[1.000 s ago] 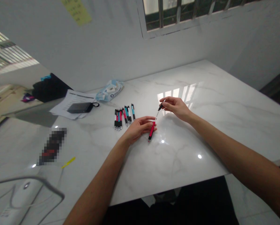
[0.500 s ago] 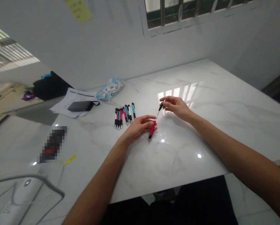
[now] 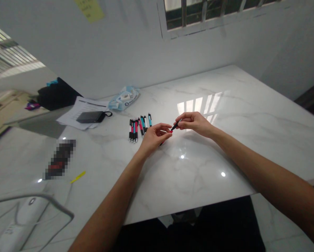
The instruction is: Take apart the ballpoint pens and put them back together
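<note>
Nearest me, at the lower left, a white device (image 3: 13, 224) with a grey cable looped round it lies on the glossy surface, and a little further out a small yellow strip (image 3: 77, 177) lies beside a blurred-out dark object (image 3: 59, 159). My two forearms reach out from the near edge over the white marble desk (image 3: 199, 175).

My left hand (image 3: 153, 137) is curled over the red pen barrel (image 3: 162, 142), of which only a sliver shows under my fingers; my grip is closed around it, thumb and forefinger pinched at its upper end. My right hand (image 3: 195, 122) meets it from the right, its grip closed on the black pen tip piece (image 3: 175, 126), held between thumb and fingertips. The two parts touch end to end just between my hands, slightly above the desk.

Just beyond my left hand, a row of pens (image 3: 139, 126) in red, teal and black lies side by side on the desk. Further back to the left, a black pouch (image 3: 90, 116) rests on a sheet of paper (image 3: 78, 112), with a blue-and-white packet (image 3: 125, 98) near the wall. A barred window (image 3: 212, 12) sits high on the far wall.
</note>
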`<state>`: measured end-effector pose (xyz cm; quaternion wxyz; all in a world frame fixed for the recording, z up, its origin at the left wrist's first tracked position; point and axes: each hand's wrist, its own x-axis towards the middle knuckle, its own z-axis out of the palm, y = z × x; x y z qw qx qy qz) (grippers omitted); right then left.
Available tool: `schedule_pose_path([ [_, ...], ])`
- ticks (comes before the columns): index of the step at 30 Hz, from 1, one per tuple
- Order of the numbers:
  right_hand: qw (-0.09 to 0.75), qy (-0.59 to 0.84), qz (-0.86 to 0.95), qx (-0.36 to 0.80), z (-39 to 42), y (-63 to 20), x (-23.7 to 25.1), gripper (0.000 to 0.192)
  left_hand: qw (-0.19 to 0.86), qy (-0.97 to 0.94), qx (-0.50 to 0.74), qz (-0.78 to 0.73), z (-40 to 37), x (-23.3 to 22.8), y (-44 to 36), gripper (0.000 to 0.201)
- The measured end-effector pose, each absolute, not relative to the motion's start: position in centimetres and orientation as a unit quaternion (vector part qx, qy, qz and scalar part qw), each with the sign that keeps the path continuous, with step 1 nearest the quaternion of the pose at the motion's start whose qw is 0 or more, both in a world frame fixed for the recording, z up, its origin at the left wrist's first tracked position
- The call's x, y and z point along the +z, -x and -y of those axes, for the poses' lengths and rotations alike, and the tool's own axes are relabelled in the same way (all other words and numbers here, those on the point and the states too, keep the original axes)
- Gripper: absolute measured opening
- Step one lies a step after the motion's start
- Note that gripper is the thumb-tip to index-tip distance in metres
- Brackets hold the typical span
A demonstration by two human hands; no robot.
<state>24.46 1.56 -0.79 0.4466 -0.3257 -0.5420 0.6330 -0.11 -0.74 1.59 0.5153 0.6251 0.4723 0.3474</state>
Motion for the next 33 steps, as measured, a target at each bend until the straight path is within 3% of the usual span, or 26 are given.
schedule_pose_path([
  [7, 0.435, 0.339, 0.561, 0.617, -1.5, -24.5, -0.6, 0.042, 0.465, -0.650, 0.384, -0.462, 0.7, 1.3, 0.0, 0.038],
  [15, 0.369, 0.462, 0.691, 0.415, -1.1, -24.6, -0.9, 0.049, 0.246, -0.778, 0.372, -0.442, 1.1, 1.2, 0.1, 0.024],
  [18, 0.376, 0.457, 0.702, 0.397, -1.1, -24.5, -0.9, 0.037, 0.201, -0.800, 0.368, -0.430, 1.1, 0.9, 0.2, 0.025],
  [25, 0.385, 0.402, 0.703, 0.442, -1.1, -24.8, -0.9, 0.029, 0.165, -0.807, 0.384, -0.418, 0.7, 0.3, 0.5, 0.027],
  [29, 0.339, 0.439, 0.725, 0.408, -1.0, -25.1, -0.7, 0.032, 0.158, -0.814, 0.378, -0.411, 0.7, 0.2, 0.3, 0.028],
  [33, 0.348, 0.433, 0.730, 0.398, -1.0, -25.2, -0.7, 0.029, 0.170, -0.811, 0.382, -0.408, 0.7, 0.0, -0.1, 0.026],
])
